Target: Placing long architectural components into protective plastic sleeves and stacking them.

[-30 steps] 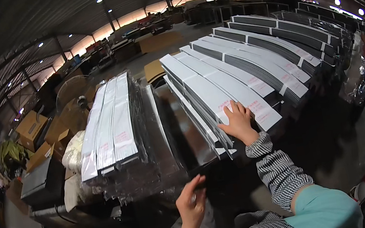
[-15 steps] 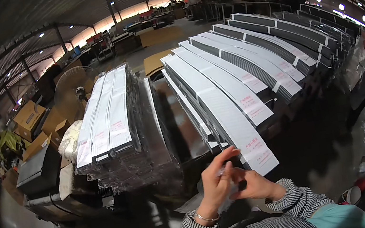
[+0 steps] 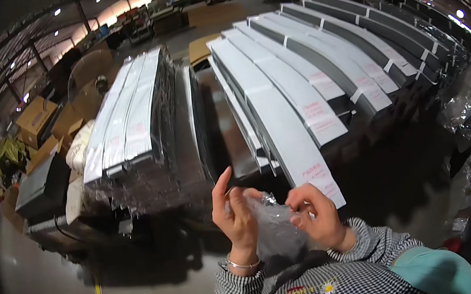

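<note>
Crumpled clear plastic film [image 3: 278, 227] hangs between my two hands in front of my checked apron. My right hand [image 3: 320, 215] is closed on one edge, thumb and fingers pinched together. On the other side, my left hand [image 3: 236, 218] has the film at its thumb and rear fingers, while its index finger points up. Whether the film is a bag or a loose sheet, I cannot tell. Just beyond my hands, a bundle of long flat dark strips with a white, red-printed paper cover [image 3: 306, 169] sticks out toward me.
Several similar bundles [image 3: 358, 58] lie side by side to the right. A film-wrapped stack [image 3: 130, 133] with white tops stands left, beside a fan [image 3: 100, 82] and cardboard boxes [image 3: 36, 120]. More clear plastic [image 3: 460, 109] hangs at the right.
My hands have moved apart and left, and the film now spreads between them. The view has tilted down, so the stacks sit higher in it.
</note>
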Motion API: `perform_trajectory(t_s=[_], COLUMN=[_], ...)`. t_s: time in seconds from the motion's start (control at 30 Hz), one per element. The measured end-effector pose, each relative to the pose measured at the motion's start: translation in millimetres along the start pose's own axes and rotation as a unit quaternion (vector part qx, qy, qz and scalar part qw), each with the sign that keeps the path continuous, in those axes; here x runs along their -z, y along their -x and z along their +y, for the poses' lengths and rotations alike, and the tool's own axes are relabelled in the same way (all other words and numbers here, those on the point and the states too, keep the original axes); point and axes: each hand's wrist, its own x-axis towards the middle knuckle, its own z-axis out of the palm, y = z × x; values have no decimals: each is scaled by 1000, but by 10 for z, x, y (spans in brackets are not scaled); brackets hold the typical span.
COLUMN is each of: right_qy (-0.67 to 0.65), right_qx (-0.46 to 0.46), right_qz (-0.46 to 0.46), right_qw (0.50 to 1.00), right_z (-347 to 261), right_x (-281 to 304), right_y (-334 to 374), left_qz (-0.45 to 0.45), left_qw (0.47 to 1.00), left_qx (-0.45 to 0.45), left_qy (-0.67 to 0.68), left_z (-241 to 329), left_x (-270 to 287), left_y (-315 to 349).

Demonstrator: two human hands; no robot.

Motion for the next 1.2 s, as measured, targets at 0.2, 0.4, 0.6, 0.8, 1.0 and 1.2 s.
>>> perform_trajectory(t_s=[0.2, 0.4, 0.6, 0.8, 1.0, 1.2], right_qy=[16, 102, 25, -412, -159, 424], right_qx=[-87, 38, 7, -57, -100, 14], right_qz=[-23, 7, 53, -114, -229, -223], right_qw=[996, 994, 998, 902, 955, 878], right_z=[-56, -93, -42, -26, 67, 991], right_x=[281, 358, 736, 760, 1560, 1811], right_y=[-268, -387, -208, 207, 454, 866], left_qz=[-34, -66, 6, -194, -205, -539], left_qw=[990, 986, 982, 896, 779, 772], left_qx=[103, 152, 158, 349, 398, 54], left_qy=[92, 16, 102, 194, 440, -334], left_z=[-10, -51, -60, -277, -221, -785], left_x=[-149, -253, -144, -152, 133, 136], left_y=[-21, 81, 337, 756, 943, 861])
